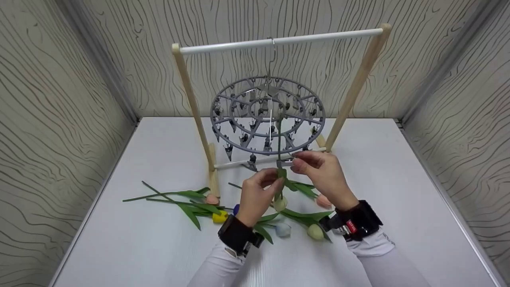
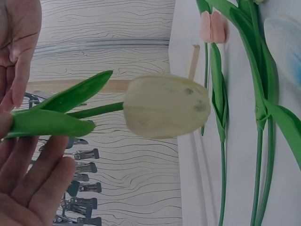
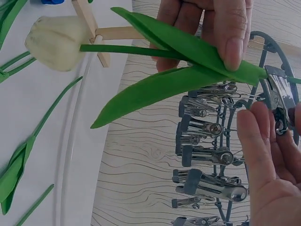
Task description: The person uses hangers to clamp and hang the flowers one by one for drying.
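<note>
A white artificial tulip [image 2: 164, 107] hangs bloom-down, its stem running up in front of the round clip hanger [image 1: 267, 152]. My left hand [image 1: 259, 193] pinches this tulip by its green leaves [image 3: 188, 52], just above the bloom. A metal clip [image 3: 280, 92] with grey tips sits across the stem above the leaves. At the clip's handle end, the thumb and fingers of my right hand [image 1: 324, 175] hold it. Other tulips lie on the table below, among them a yellow one [image 1: 220, 217], a pale blue one [image 1: 283, 230] and another white one [image 1: 315, 232].
A wooden stand with a white top bar [image 1: 227, 46] carries the hanger by a hook [image 1: 272, 52]. Several clips [image 3: 207, 155] dangle from its rings. Pink tulips [image 1: 324, 201] lie on the white table [image 1: 159, 255]. Wood-patterned walls [image 1: 151, 52] enclose the back and sides.
</note>
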`<state>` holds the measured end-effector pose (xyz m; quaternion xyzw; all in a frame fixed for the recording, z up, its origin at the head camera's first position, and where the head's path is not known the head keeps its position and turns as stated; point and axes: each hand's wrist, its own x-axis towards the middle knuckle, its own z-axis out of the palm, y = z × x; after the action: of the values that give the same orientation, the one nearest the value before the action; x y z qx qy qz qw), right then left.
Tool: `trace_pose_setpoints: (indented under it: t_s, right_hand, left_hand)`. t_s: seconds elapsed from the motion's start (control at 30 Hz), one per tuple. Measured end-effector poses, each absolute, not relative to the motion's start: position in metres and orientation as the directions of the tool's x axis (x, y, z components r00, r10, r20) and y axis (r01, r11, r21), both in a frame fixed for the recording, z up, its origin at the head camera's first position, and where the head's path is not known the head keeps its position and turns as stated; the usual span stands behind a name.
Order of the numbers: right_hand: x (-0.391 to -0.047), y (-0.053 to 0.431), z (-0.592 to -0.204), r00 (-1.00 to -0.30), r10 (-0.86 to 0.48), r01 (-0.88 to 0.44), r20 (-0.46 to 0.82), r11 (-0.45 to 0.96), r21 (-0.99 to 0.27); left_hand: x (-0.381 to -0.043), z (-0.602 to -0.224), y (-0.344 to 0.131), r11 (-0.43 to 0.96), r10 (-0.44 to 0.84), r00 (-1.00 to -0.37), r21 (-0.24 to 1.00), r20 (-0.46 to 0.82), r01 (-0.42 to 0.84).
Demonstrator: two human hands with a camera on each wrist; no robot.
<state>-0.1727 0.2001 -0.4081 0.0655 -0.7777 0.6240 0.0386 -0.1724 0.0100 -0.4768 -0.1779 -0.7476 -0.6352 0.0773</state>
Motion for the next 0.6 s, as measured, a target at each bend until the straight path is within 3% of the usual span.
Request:
trace_pose_setpoints:
  t_s: [0.6]
  right_hand:
    - [-0.184, 0.204, -0.417, -0.99, -0.124, -0.094, 0.066, 0.236, -0.967]
  left_hand:
    - [-0.193, -0.486, 0.013, 0.247, 0.203, -0.939, 0.913, 0.28, 0.325]
